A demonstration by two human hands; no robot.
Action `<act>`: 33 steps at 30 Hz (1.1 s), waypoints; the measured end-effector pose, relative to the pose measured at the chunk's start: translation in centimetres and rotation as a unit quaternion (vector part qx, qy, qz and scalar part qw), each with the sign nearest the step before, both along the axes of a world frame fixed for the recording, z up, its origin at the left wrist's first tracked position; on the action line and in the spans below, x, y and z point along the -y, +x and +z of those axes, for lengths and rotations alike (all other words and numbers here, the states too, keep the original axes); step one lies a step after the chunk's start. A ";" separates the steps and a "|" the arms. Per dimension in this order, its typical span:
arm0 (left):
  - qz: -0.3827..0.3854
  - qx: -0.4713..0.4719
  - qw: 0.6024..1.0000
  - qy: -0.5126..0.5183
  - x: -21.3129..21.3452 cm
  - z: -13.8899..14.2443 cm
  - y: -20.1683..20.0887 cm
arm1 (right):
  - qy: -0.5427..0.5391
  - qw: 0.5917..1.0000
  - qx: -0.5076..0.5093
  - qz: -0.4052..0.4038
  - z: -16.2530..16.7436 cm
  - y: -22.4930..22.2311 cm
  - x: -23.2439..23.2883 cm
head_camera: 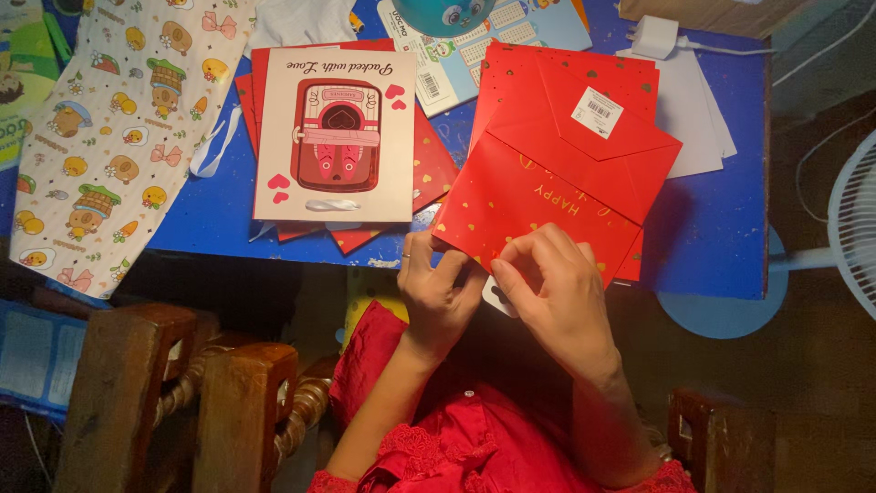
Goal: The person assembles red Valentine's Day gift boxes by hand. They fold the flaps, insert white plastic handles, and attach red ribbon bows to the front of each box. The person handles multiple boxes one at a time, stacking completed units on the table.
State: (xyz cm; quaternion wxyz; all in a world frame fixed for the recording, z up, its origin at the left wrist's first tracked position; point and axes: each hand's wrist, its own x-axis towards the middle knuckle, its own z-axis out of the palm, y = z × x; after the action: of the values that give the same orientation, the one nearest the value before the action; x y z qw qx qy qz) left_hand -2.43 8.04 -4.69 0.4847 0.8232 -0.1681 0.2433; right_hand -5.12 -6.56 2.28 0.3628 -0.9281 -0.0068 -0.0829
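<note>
A white barcode label (pixel 597 111) sits on the red gift bag (pixel 557 173) (gold-dotted, lying flat).

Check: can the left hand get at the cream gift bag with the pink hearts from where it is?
Probably yes. The left hand pinches the red bag; the cream gift bag lies flat just beyond it, uncovered, with nothing between them.

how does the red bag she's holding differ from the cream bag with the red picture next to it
The red gift bag is plain red with small gold hearts and gold lettering; the cream gift bag carries a big red illustration and pink hearts. The red one lies tilted, its near edge pinched by the left hand and right hand; the cream one lies square and untouched, on a stack of red bags. Both lie flat on the blue table.
</note>
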 end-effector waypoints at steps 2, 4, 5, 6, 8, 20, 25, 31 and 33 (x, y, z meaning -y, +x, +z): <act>-0.003 0.002 1.000 0.001 -0.1 0.0 0.0 | 0.012 1.000 -0.017 0.003 0.0 0.3 0.2; -0.009 0.000 1.000 0.005 -0.2 0.1 0.1 | 0.018 0.999 -0.039 -0.011 0.0 0.4 0.2; -0.010 0.001 1.000 0.006 -0.3 0.2 0.1 | 0.021 0.998 -0.049 -0.017 -0.1 0.4 0.1; -0.011 0.001 1.000 0.006 -0.4 0.2 0.1 | 0.016 0.999 -0.038 -0.018 -0.1 0.5 0.1; -0.012 -0.003 1.000 0.008 -0.5 0.4 0.2 | 0.006 1.000 -0.017 -0.021 -0.2 0.6 -0.1; -0.069 -0.037 0.997 -0.015 -1.6 0.6 0.7 | -0.021 0.996 0.088 -0.002 -0.7 0.5 -0.7; -0.066 -0.052 0.996 0.014 -1.4 0.5 1.1 | -0.089 0.985 0.135 0.062 -0.4 1.2 0.1; -0.045 -0.009 0.997 0.065 -1.4 1.0 1.5 | -0.158 0.966 0.181 0.099 -0.1 1.6 0.6; -0.075 -0.023 0.996 0.039 -1.5 1.4 1.5 | -0.162 0.963 0.191 0.099 -0.1 1.6 0.9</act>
State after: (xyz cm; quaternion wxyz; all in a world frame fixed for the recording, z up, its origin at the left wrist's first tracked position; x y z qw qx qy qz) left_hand -0.92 9.56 -3.28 0.4728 0.8319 -0.2277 0.1807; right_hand -3.50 -7.47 2.15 0.2060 -0.9362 -0.1814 -0.2197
